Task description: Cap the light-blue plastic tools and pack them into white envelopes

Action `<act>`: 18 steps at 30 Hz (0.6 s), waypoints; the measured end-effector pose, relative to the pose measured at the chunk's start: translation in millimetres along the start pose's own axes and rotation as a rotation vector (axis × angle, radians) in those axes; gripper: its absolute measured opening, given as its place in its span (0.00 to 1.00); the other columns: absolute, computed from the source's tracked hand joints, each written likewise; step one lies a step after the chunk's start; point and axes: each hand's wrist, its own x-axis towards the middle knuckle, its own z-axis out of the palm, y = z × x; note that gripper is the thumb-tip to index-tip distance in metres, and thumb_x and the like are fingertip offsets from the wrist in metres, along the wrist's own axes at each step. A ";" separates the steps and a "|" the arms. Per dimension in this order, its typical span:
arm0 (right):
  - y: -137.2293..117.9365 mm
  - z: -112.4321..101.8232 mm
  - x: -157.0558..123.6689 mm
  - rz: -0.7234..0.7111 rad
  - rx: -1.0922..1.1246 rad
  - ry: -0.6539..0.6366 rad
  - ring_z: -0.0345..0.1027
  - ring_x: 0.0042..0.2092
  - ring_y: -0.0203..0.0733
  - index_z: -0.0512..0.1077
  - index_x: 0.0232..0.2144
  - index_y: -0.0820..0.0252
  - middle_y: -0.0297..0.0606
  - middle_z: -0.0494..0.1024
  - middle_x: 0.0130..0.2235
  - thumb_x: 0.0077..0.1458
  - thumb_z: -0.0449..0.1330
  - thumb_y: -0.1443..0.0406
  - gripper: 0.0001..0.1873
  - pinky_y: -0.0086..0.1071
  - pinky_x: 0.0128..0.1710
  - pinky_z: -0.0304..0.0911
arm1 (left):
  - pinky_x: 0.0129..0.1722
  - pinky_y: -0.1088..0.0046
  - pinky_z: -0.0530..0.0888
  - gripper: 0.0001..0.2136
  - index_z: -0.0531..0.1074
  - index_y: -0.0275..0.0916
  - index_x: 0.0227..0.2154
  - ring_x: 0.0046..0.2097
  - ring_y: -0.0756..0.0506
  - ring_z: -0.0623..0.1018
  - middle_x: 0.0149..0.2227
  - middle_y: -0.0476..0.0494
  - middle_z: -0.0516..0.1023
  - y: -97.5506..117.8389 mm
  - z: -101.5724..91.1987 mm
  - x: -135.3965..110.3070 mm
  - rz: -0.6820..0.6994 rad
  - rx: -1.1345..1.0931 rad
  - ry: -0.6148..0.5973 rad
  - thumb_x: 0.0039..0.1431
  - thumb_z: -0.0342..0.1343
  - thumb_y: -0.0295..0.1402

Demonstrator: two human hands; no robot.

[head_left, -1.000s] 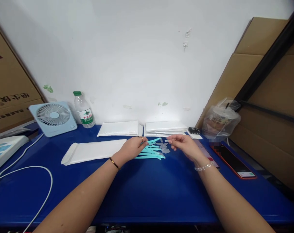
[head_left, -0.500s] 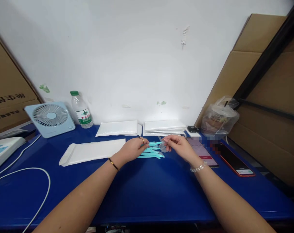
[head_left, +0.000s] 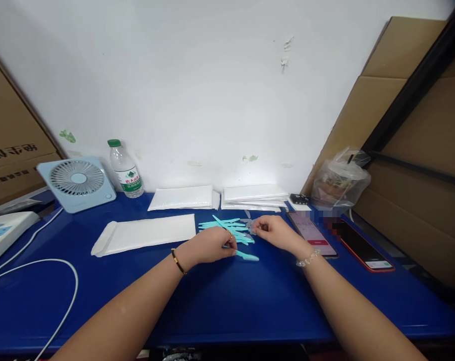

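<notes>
My left hand [head_left: 212,244] is closed on a slim turquoise eyebrow razor [head_left: 247,256], whose wider end points right, just above the blue table. Behind those fingers lies a loose pile of similar turquoise razors [head_left: 221,224], crossing one another and partly covered by the hand. Small clear plastic caps [head_left: 246,221] lie at the pile's right side. My right hand [head_left: 272,231] has its fingertips pinched together at these caps; whether one is between them is hidden.
A white padded envelope [head_left: 148,233] lies left of the pile. Two envelope stacks [head_left: 182,197] [head_left: 255,192] rest along the wall. Phones [head_left: 313,235] [head_left: 364,245] and a bagged drink cup [head_left: 340,183] stand right; a fan [head_left: 79,183], bottle [head_left: 126,170] and white cable [head_left: 74,281] are left.
My left hand has come nearer and down from the pile, with one razor in its fingers. My right hand has shifted slightly down, its fingers now by the clear caps.
</notes>
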 end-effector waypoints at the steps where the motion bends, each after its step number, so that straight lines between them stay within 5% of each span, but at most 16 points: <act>1: 1.1 1.3 -0.1 -0.005 -0.027 -0.018 0.63 0.26 0.35 0.75 0.27 0.60 0.34 0.74 0.24 0.52 0.57 0.63 0.09 0.27 0.25 0.55 | 0.30 0.75 0.64 0.07 0.76 0.41 0.32 0.34 0.48 0.74 0.32 0.48 0.78 0.5 1.9 -0.3 -0.002 0.000 -0.013 0.56 0.54 0.35; 4: 2.9 7.4 -0.5 -0.015 -0.037 -0.043 0.64 0.27 0.36 0.74 0.28 0.60 0.34 0.74 0.26 0.50 0.58 0.65 0.06 0.28 0.26 0.56 | 0.27 0.75 0.63 0.06 0.76 0.43 0.32 0.32 0.48 0.73 0.31 0.50 0.78 -1.3 6.3 1.1 -0.027 0.022 -0.001 0.54 0.56 0.36; 9: 3.7 15.9 0.1 -0.075 -0.094 -0.052 0.64 0.29 0.37 0.73 0.27 0.59 0.36 0.74 0.29 0.48 0.60 0.66 0.02 0.28 0.27 0.56 | 0.33 0.72 0.66 0.07 0.75 0.41 0.34 0.37 0.44 0.75 0.36 0.44 0.77 -11.1 7.6 7.3 -0.124 0.250 0.193 0.53 0.56 0.34; 15: 3.7 15.7 0.8 -0.068 -0.362 -0.007 0.63 0.29 0.37 0.70 0.23 0.60 0.37 0.73 0.29 0.45 0.58 0.72 0.03 0.29 0.29 0.54 | 0.32 0.73 0.66 0.05 0.74 0.40 0.31 0.36 0.44 0.74 0.34 0.44 0.77 -22.7 9.9 10.9 -0.171 0.223 0.170 0.54 0.56 0.35; 18: 3.0 12.5 0.1 -0.031 -0.299 0.002 0.63 0.28 0.36 0.69 0.24 0.60 0.36 0.72 0.28 0.47 0.56 0.71 0.03 0.28 0.28 0.54 | 0.30 0.74 0.65 0.05 0.73 0.40 0.29 0.35 0.45 0.74 0.33 0.45 0.77 -25.6 9.6 11.5 -0.174 0.165 0.179 0.54 0.56 0.35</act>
